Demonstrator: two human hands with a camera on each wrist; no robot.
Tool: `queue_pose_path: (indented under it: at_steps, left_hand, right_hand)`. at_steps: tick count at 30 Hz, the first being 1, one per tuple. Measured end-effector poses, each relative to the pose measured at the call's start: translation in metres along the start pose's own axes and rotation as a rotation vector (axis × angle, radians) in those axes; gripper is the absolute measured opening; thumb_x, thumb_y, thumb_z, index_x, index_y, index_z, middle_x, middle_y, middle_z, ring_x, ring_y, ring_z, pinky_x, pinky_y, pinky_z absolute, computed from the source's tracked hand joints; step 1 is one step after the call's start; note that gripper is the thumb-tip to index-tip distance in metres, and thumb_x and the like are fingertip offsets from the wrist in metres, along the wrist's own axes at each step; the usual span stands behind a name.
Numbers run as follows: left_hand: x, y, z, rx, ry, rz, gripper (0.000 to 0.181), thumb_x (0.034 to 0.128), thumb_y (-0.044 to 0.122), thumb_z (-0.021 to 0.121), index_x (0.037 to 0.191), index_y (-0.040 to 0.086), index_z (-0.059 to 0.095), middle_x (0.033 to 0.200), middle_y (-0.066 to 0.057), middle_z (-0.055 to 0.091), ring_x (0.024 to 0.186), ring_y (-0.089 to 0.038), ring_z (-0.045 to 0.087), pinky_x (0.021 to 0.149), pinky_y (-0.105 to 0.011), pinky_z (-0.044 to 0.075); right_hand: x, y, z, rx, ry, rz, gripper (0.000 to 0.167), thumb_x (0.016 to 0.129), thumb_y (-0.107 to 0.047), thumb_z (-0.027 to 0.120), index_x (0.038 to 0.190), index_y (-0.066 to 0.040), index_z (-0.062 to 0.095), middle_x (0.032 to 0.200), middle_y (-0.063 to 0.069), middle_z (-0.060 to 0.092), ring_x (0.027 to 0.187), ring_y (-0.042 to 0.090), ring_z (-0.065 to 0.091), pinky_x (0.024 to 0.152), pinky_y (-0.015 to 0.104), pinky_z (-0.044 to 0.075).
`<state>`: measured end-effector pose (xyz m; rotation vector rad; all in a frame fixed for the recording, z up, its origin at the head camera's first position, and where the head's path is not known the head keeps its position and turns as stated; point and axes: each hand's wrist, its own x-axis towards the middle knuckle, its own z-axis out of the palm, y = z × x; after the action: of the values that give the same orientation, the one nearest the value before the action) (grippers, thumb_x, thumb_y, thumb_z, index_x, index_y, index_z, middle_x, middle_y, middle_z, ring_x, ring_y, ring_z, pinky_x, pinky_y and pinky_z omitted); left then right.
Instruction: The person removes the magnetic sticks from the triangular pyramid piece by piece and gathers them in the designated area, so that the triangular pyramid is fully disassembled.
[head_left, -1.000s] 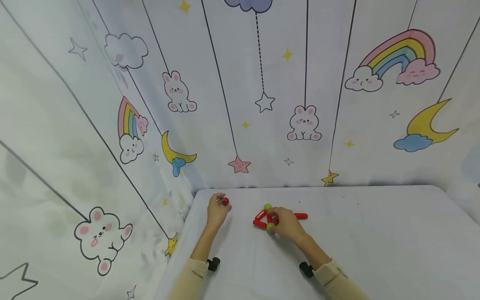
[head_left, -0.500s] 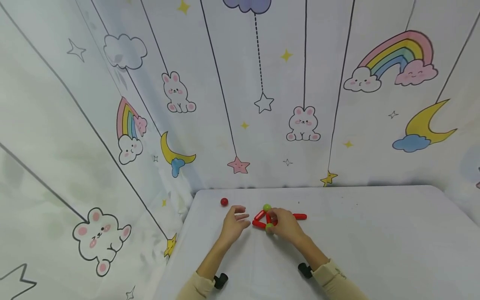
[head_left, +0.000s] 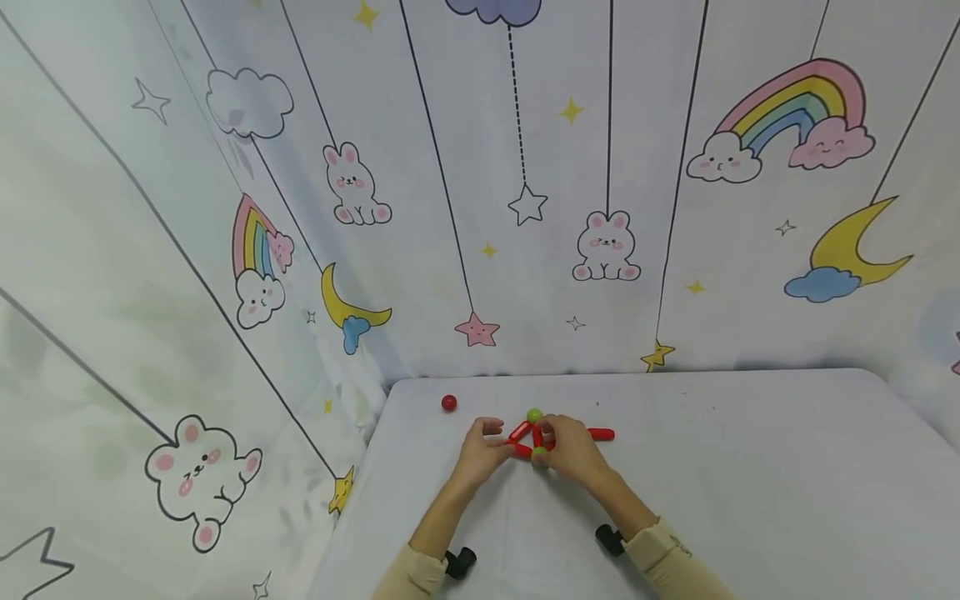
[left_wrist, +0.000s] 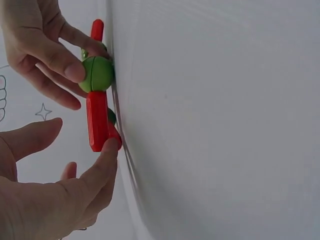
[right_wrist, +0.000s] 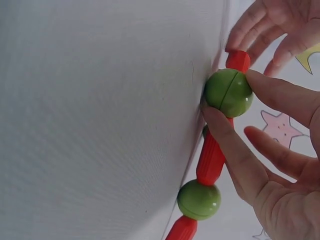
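Note:
On the table lies a figure of red sticks and green balls joined together. My right hand point(head_left: 576, 450) pinches the near green ball point(right_wrist: 229, 92) between thumb and finger. Left of that ball runs a red stick point(left_wrist: 97, 120); my left hand point(head_left: 480, 457) touches the free stick ends with its fingertips, its thumb held apart. A second red stick point(head_left: 520, 430) slants up to the far green ball point(head_left: 535, 415). In the right wrist view, another red stick point(right_wrist: 211, 157) leads to a further green ball point(right_wrist: 199, 199), which the right hand hides in the head view.
A loose red ball point(head_left: 449, 403) lies at the table's back left. One red stick point(head_left: 602, 434) sticks out to the right beyond the right hand. Behind the white table point(head_left: 750, 483) hangs a patterned curtain point(head_left: 420, 208).
My left hand has put the red ball down at the back left, then moved right and toward me to the stick ends. The right hand has stayed at the near green ball.

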<state>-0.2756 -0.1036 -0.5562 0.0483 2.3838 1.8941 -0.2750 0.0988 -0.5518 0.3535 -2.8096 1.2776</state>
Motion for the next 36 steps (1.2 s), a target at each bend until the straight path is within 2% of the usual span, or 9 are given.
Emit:
queue_pose_path:
  at_steps: [4,8,13,17,20,25,33,36]
  left_hand:
    - [0.0009,0.0012,0.0027,-0.023,0.031,-0.003,0.054,0.0846,-0.002,0.078,0.133,-0.005,0.055,0.132,-0.028,0.058,0.109,-0.031,0.067,0.087,-0.036,0.060]
    - [0.0001,0.0016,0.0036,-0.043,0.052,0.007,0.054,0.0825,-0.004,0.080,0.130,-0.007,0.056,0.126,-0.030,0.060,0.102,-0.027,0.068,0.083,-0.035,0.061]
    - [-0.0049,0.0036,0.0021,-0.053,-0.013,0.010,0.052,0.0835,-0.002,0.080,0.129,-0.008,0.057,0.124,-0.030,0.061,0.098,-0.025,0.070,0.082,-0.034,0.061]
    - [-0.0059,0.0043,0.0022,-0.063,-0.080,0.012,0.051,0.0857,-0.006,0.078,0.131,-0.009,0.055,0.128,-0.031,0.061,0.099,-0.030,0.073,0.083,-0.035,0.061]
    - [-0.0050,0.0040,0.0037,-0.088,-0.089,0.013,0.052,0.0845,-0.011,0.077,0.131,-0.011,0.053,0.129,-0.032,0.060,0.102,-0.033,0.074,0.082,-0.035,0.062]
    - [-0.0033,0.0019,0.0045,-0.074,-0.045,-0.006,0.053,0.0836,-0.010,0.079,0.131,-0.008,0.055,0.129,-0.029,0.060,0.099,-0.030,0.074,0.080,-0.033,0.062]
    - [-0.0022,-0.0018,-0.0021,-0.085,0.042,-0.055,0.058,0.0793,-0.009,0.083,0.132,-0.004,0.059,0.127,-0.026,0.062,0.090,-0.022,0.073,0.077,-0.032,0.061]
    - [-0.0002,-0.0042,-0.0041,-0.061,0.064,-0.055,0.059,0.0783,-0.008,0.084,0.132,-0.003,0.059,0.125,-0.025,0.064,0.087,-0.021,0.071,0.075,-0.031,0.060]
  right_hand:
    - [-0.0010,-0.0013,-0.0008,-0.017,-0.002,0.010,0.053,0.077,-0.011,0.093,0.123,-0.001,0.070,0.106,0.009,0.073,0.096,0.024,0.068,0.085,0.043,0.061]
    - [-0.0013,-0.0026,0.0004,-0.052,0.003,0.012,0.051,0.075,-0.013,0.094,0.119,-0.002,0.071,0.100,0.007,0.072,0.090,0.020,0.064,0.082,0.042,0.060]
    - [-0.0017,-0.0052,0.0014,-0.049,0.004,0.019,0.049,0.074,-0.012,0.095,0.115,0.000,0.071,0.094,0.006,0.071,0.083,0.018,0.061,0.077,0.039,0.058]
    - [-0.0019,-0.0058,0.0009,-0.026,0.011,0.011,0.050,0.073,-0.008,0.093,0.117,0.002,0.071,0.099,0.010,0.072,0.089,0.022,0.067,0.080,0.042,0.059]
    - [-0.0012,-0.0046,0.0010,-0.024,0.012,0.005,0.052,0.072,-0.007,0.094,0.117,0.002,0.071,0.101,0.012,0.073,0.093,0.025,0.069,0.082,0.043,0.060]
    - [-0.0013,-0.0042,-0.0004,-0.026,0.011,0.019,0.053,0.072,-0.008,0.095,0.118,0.002,0.071,0.101,0.011,0.073,0.092,0.023,0.068,0.081,0.042,0.060]
    - [-0.0019,-0.0061,0.0002,-0.048,0.015,0.038,0.055,0.072,-0.011,0.096,0.119,0.001,0.070,0.099,0.010,0.072,0.088,0.020,0.064,0.082,0.041,0.060]
    - [-0.0021,-0.0058,0.0010,-0.048,0.016,0.053,0.057,0.073,-0.013,0.096,0.122,0.000,0.069,0.099,0.010,0.072,0.088,0.021,0.065,0.080,0.040,0.060]
